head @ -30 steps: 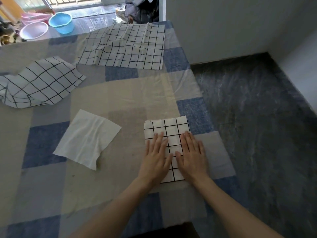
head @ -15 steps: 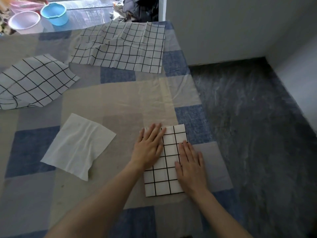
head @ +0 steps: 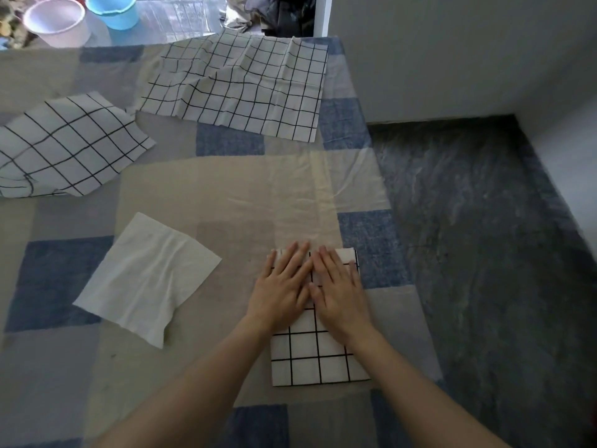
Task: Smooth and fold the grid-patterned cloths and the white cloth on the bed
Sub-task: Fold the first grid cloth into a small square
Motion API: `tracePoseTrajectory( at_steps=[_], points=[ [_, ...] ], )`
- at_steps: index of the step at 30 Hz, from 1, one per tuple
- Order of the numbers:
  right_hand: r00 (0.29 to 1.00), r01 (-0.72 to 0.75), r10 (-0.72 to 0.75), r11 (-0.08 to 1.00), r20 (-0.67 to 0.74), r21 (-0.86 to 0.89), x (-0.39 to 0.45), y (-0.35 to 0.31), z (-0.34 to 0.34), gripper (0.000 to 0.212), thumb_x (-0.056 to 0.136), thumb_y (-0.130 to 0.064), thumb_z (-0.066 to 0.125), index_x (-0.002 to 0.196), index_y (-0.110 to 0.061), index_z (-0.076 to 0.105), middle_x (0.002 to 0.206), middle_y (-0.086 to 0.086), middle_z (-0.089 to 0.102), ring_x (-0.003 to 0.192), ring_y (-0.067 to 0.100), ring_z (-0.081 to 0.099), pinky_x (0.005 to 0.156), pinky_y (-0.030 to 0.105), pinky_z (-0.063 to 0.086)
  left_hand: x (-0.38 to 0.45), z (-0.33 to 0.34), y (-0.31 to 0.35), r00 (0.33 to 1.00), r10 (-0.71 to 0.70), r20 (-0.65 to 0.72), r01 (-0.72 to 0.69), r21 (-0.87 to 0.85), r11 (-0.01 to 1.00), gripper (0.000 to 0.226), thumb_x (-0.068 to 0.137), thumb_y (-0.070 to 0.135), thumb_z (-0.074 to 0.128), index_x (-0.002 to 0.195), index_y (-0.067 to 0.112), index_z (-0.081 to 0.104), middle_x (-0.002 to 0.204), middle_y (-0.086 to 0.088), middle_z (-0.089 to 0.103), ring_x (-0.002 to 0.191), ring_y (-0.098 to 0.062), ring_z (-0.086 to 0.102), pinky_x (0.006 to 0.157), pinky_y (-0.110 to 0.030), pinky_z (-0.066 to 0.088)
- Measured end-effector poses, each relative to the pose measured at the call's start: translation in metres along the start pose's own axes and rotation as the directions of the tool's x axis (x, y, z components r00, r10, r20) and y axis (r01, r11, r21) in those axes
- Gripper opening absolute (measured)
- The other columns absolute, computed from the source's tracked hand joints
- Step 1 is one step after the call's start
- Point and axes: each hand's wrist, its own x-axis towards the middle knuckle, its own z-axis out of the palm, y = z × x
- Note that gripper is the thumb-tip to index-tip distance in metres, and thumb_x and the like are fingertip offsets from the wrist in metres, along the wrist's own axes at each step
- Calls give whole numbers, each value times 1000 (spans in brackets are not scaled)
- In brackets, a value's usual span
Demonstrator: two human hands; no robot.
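A folded grid-patterned cloth [head: 318, 360] lies near the bed's right edge. My left hand [head: 284, 287] and my right hand [head: 339, 291] lie flat side by side on its far half, fingers spread, palms pressing down. A white cloth [head: 147, 278] lies wrinkled and unfolded to the left of them. A large grid cloth [head: 239, 88] is spread out, rumpled, at the far side of the bed. Another grid cloth [head: 61, 147] lies crumpled at the far left.
The bed [head: 226, 195] has a beige, grey and blue patchwork cover. To the right is dark stone floor [head: 484, 253] and a grey wall [head: 452, 53]. Beyond the bed stand a pink basin [head: 56, 22], a blue basin [head: 111, 9] and a pile of dark clothes [head: 277, 11].
Both hands have slid away from me along the folded grid cloth, from its near half to its far half, and have come together side by side.
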Motion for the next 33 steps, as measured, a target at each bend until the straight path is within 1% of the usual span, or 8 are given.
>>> tracePoseTrajectory(
  at_steps=[7,10,13,17,21,26,29,33],
  points=[
    [990,-132,126,987,-57,-97,-1,46,-29,61,92,-46,38,150,-27,28,159,-6,21,146,15,17,117,46,14,1,-2,1,1000,-18,-1,18,-16,1000,56,99,39,28,154,28,20,162,5,8,150,-15,3,119,-48,11],
    [985,-150,147,988,-87,-37,17,39,-51,40,78,-34,60,115,-19,56,130,4,47,119,25,43,100,45,41,1,-3,0,1000,-21,7,21,-19,1000,57,99,39,28,154,29,17,163,6,7,150,-15,1,120,-48,10],
    [985,-169,168,985,35,25,36,35,-66,27,76,-35,64,95,-20,52,106,0,45,101,23,45,84,37,44,1,-3,1,1000,-24,9,24,-20,1000,57,99,39,28,154,29,18,163,6,8,150,-15,1,119,-48,11],
    [941,-330,280,886,189,327,56,29,-77,42,74,-32,74,104,-17,49,104,-1,46,95,15,47,77,25,38,0,-2,1,999,-23,26,24,-11,1000,58,99,39,29,154,28,18,163,5,8,150,-15,2,119,-50,13],
    [903,-378,312,903,295,204,67,28,-83,36,69,-34,76,94,-17,56,96,-1,56,80,12,52,61,27,42,1,-4,1,998,-22,53,22,-3,1000,57,99,40,24,155,29,14,163,6,3,149,-14,-3,120,-49,8],
    [907,-236,250,968,339,-83,71,20,-85,28,70,-38,73,88,-18,65,98,3,61,95,24,58,77,36,53,2,-4,2,998,-21,59,20,12,1000,57,99,40,22,155,28,14,163,6,2,149,-14,-5,119,-47,5],
    [927,-164,179,984,329,-71,70,15,-89,12,77,-29,68,82,-23,58,92,0,60,90,24,60,70,32,49,2,-4,2,998,-25,55,26,-5,1000,58,98,42,19,155,28,14,162,6,2,149,-15,-3,119,-47,4],
    [911,-152,142,988,386,-5,70,15,-90,26,80,-21,69,103,-23,57,111,3,62,96,22,59,78,36,52,11,-27,7,992,-74,106,82,-78,994,78,92,45,42,154,28,-2,159,6,19,146,-19,16,118,-42,15]
  ],
)
